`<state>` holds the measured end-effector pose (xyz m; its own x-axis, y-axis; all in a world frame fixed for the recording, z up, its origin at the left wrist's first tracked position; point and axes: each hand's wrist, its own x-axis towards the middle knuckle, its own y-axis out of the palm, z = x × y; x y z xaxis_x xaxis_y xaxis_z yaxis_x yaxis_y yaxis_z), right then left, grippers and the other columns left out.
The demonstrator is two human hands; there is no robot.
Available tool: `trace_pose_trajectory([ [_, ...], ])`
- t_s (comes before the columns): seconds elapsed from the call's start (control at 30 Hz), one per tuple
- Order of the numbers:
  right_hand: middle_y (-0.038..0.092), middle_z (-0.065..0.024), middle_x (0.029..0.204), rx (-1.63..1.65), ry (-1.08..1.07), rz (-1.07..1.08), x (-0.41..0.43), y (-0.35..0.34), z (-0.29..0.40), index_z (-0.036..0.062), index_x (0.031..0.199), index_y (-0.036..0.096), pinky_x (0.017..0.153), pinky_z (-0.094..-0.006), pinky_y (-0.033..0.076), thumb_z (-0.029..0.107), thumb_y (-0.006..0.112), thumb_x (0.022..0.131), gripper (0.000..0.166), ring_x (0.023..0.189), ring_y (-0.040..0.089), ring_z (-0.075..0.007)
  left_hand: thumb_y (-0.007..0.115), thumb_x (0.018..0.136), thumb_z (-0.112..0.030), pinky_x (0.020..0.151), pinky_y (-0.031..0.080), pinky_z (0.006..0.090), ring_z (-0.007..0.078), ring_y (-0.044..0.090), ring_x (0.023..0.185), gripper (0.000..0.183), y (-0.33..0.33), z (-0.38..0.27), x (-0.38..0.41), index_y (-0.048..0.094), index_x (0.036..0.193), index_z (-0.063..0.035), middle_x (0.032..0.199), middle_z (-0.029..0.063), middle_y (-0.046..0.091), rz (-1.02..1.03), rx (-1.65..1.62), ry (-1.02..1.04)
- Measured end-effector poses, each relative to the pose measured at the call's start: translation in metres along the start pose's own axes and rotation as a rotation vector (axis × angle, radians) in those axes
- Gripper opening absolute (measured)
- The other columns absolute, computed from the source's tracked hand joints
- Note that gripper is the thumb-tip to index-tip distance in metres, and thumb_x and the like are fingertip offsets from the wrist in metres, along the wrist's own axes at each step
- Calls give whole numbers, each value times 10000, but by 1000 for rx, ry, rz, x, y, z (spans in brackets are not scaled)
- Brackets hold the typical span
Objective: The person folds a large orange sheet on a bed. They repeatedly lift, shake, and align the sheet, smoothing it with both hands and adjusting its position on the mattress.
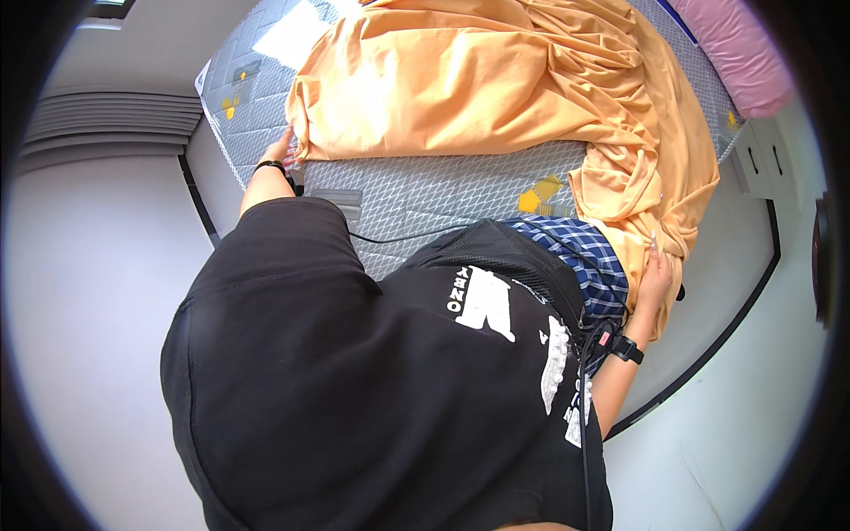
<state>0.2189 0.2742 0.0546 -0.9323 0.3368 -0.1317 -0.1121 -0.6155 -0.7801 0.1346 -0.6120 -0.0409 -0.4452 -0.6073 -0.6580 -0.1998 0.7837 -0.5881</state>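
A large orange bed sheet (431,93) lies in folds over a grey patterned mattress (425,189). My left hand (287,149) is at the sheet's left corner, its fingers partly hidden by the hem that it grips. On the right, my right hand (654,275) holds a bunched part of the sheet, which hangs over the mattress's near right side. The thumb lies on top of the cloth; the other fingers are mostly hidden.
A pink padded bedding roll (744,60) rests at the far right. Beyond the mattress's right corner stands a white cabinet (764,159) with dark handles. Grey pleated fabric (113,119) hangs at left. A black cable (412,234) runs across my waist.
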Motion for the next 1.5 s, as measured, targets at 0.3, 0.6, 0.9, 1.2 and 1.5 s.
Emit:
trace_pose_trajectory([
  [0.3, 642, -37, 1092, 390, 24, -126, 0, 2, -40, -10, 1312, 601, 903, -254, 413, 260, 500, 1045, 393, 989, 549, -135, 649, 909, -277, 556, 432, 243, 101, 561, 610, 161, 33, -112, -63, 626, 877, -121, 639, -37, 515, 507, -4, 46],
  [0.6, 508, -184, 1421, 1307, 230, -871, -7, -108, -17, -46, 1400, 458, 1118, -436, 380, 305, 479, 1042, 502, 1296, 501, -295, 373, 1033, -312, 768, 590, 411, 309, 708, 855, 516, -164, -250, -57, 588, 1157, 140, 1111, 225, 664, -942, -855, 656],
  [0.9, 397, -179, 1518, 1457, 288, -1033, -86, -187, -56, 32, 1473, 374, 1154, -568, 297, 443, 268, 1065, 589, 1402, 370, -371, 551, 1006, -302, 803, 552, 386, 238, 666, 888, 307, 193, -222, -81, 588, 1165, -41, 1006, 117, 658, 164, 22, 1104],
  [1.2, 499, -194, 1427, 1267, 195, -1100, -131, -273, -121, -35, 1399, 437, 1117, -515, 384, 434, 365, 1058, 584, 1325, 472, -343, 691, 877, -525, 524, 566, 271, 196, 686, 517, 601, 394, -235, -339, 686, 650, 32, 587, 132, 677, 783, 1179, 797],
  [1.5, 579, -184, 1317, 948, 167, -1212, -185, -421, -170, -59, 1311, 495, 1019, -441, 491, 316, 452, 1055, 457, 1201, 579, -309, 701, 911, -284, 445, 428, 227, 118, 608, 489, 356, 422, -230, -273, 690, 677, -16, 585, 68, 651, 1125, 983, 772],
])
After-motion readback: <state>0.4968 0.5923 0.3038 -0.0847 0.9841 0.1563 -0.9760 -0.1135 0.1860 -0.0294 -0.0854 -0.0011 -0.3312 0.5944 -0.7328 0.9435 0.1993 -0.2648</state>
